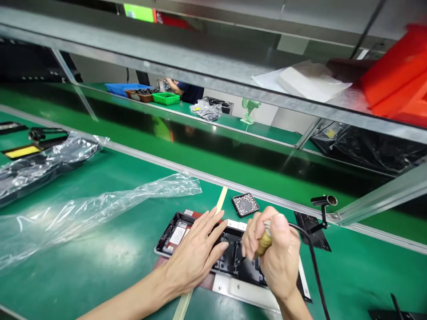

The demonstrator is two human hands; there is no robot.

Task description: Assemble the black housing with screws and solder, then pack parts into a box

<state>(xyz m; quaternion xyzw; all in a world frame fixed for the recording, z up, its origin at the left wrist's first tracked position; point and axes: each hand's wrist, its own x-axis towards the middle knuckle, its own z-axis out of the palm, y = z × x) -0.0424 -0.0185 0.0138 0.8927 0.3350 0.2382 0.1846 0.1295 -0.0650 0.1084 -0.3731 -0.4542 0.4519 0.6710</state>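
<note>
My left hand [196, 253] lies flat with its fingers stretched over a black plastic housing [167, 231], pressing on its left and middle part. My right hand [275, 249] is wrapped round a corded electric screwdriver [264, 243] with a yellowish body, held upright over the housing's right part. Its tip is mostly hidden by my fingers; whether it touches the housing I cannot tell. A white label [177, 235] shows inside the housing's left end. Beneath the housing is a fixture with pale metal strips [238, 288]. A small black tray of tiny screws [245, 205] sits just behind.
Clear plastic film [110, 206] and a bagged black part [43, 164] lie on the left. A tube holder on a stand [323, 201] is at right. A black cable [315, 266] runs beside my right arm. Overhead spans a metal shelf [187, 73]. A co-worker [191, 90] sits beyond.
</note>
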